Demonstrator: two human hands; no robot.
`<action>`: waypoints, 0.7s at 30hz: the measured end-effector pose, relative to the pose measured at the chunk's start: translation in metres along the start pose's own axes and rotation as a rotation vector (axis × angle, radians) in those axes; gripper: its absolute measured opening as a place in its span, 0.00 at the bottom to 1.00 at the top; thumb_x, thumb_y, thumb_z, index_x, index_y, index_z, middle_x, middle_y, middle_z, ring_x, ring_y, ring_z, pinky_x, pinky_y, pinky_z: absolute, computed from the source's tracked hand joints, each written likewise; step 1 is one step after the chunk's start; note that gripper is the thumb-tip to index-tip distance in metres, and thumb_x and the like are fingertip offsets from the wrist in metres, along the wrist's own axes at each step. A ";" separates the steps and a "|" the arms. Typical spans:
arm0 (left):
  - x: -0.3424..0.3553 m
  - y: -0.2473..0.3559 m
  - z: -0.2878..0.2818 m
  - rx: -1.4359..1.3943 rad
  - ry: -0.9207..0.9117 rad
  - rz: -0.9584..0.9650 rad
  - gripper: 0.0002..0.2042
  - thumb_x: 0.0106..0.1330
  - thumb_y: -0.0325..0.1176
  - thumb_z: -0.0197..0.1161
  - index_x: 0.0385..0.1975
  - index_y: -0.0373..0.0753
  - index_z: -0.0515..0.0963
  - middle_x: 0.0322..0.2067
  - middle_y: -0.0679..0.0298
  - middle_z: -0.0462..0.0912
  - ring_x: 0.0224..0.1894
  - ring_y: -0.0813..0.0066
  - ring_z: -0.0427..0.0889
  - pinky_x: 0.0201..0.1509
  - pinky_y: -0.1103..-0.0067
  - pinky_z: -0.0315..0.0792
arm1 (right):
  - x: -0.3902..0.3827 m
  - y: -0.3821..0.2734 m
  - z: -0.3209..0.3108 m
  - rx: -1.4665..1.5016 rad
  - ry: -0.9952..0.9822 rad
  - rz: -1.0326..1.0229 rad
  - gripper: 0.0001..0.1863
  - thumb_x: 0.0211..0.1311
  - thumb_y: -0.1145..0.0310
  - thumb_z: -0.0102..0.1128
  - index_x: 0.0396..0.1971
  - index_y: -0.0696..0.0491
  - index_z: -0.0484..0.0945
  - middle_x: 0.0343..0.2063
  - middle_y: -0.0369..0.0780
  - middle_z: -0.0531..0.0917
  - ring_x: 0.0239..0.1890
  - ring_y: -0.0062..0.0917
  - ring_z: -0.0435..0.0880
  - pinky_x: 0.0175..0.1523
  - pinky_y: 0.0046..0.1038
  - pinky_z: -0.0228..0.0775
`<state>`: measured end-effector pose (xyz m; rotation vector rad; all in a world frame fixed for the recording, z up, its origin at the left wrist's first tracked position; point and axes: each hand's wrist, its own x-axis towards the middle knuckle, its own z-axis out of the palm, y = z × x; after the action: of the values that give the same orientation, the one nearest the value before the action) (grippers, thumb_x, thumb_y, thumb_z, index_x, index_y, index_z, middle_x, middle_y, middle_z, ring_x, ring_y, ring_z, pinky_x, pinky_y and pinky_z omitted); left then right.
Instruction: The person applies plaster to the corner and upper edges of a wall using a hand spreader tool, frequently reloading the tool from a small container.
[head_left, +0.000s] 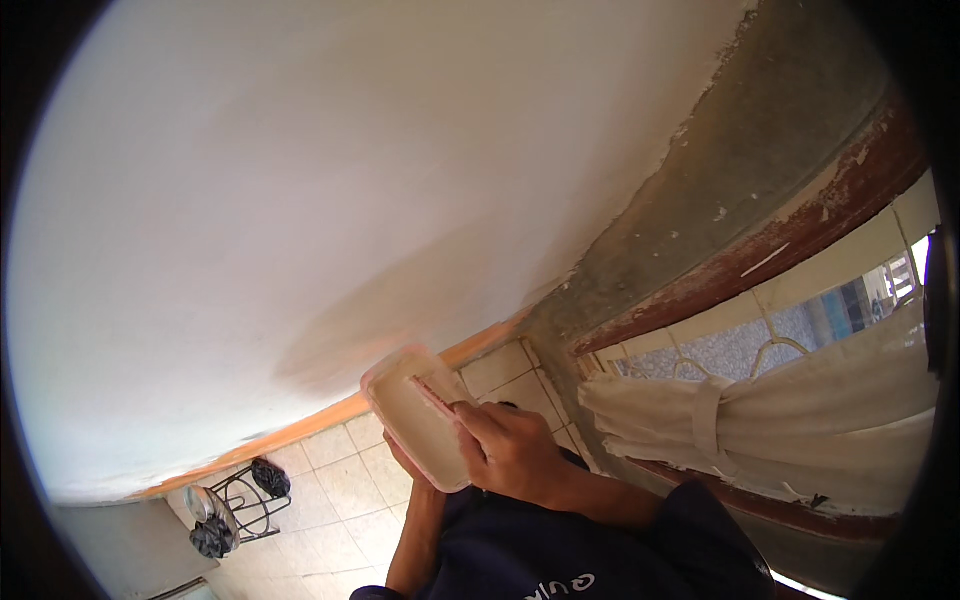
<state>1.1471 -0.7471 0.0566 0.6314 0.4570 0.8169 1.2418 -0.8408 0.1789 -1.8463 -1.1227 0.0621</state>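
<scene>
My left hand (402, 462) grips a shallow rectangular plastic tub (405, 353) from its left side and underneath, so most of its fingers are hidden. Pale cream material coats the inside of the tub, which is tilted toward me. Over the tub's right side, my right hand (512, 452) is closed around a thin, narrow tool (430, 394) with a reddish edge. That tool's far end lies over the cream material; its exact kind cannot be made out. Both hands are in front of my dark shirt.
A smooth whitish wall (300, 180) fills the upper left, with an orange strip (300, 430) along its foot. Rough grey cement (780, 120) borders it. To the right hangs a cream curtain (780, 420) at a window. A black metal stand (250, 505) with dark bags stands on the tiled floor (350, 490).
</scene>
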 end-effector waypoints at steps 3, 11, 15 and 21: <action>0.002 0.002 -0.004 -0.065 -0.092 -0.074 0.24 0.69 0.47 0.41 0.58 0.39 0.63 0.52 0.59 0.71 0.52 0.66 0.73 0.55 0.69 0.71 | 0.005 0.001 -0.012 -0.054 0.042 0.005 0.10 0.50 0.78 0.59 0.35 0.60 0.76 0.18 0.43 0.77 0.19 0.34 0.78 0.23 0.32 0.69; 0.004 0.004 0.015 -0.320 -0.100 -0.211 0.28 0.69 0.54 0.38 0.60 0.39 0.62 0.57 0.57 0.69 0.57 0.60 0.70 0.60 0.65 0.67 | 0.004 0.020 -0.009 -0.198 0.039 -0.009 0.11 0.49 0.77 0.59 0.34 0.62 0.76 0.17 0.41 0.74 0.20 0.32 0.78 0.23 0.31 0.70; -0.002 0.005 0.014 -0.265 -0.024 -0.232 0.27 0.69 0.52 0.38 0.59 0.38 0.63 0.55 0.57 0.70 0.56 0.61 0.71 0.60 0.67 0.68 | -0.002 0.027 0.004 -0.211 0.059 0.000 0.11 0.48 0.78 0.60 0.34 0.61 0.76 0.17 0.43 0.75 0.17 0.34 0.77 0.22 0.32 0.68; -0.007 0.008 0.011 -0.285 0.046 -0.320 0.26 0.69 0.50 0.39 0.56 0.37 0.66 0.53 0.57 0.73 0.54 0.63 0.73 0.59 0.69 0.69 | -0.004 0.028 0.016 -0.180 0.046 0.019 0.09 0.49 0.78 0.61 0.34 0.61 0.77 0.18 0.43 0.77 0.18 0.35 0.78 0.22 0.32 0.69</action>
<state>1.1452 -0.7518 0.0714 0.2661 0.4585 0.5775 1.2499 -0.8364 0.1478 -2.0073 -1.1087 -0.0729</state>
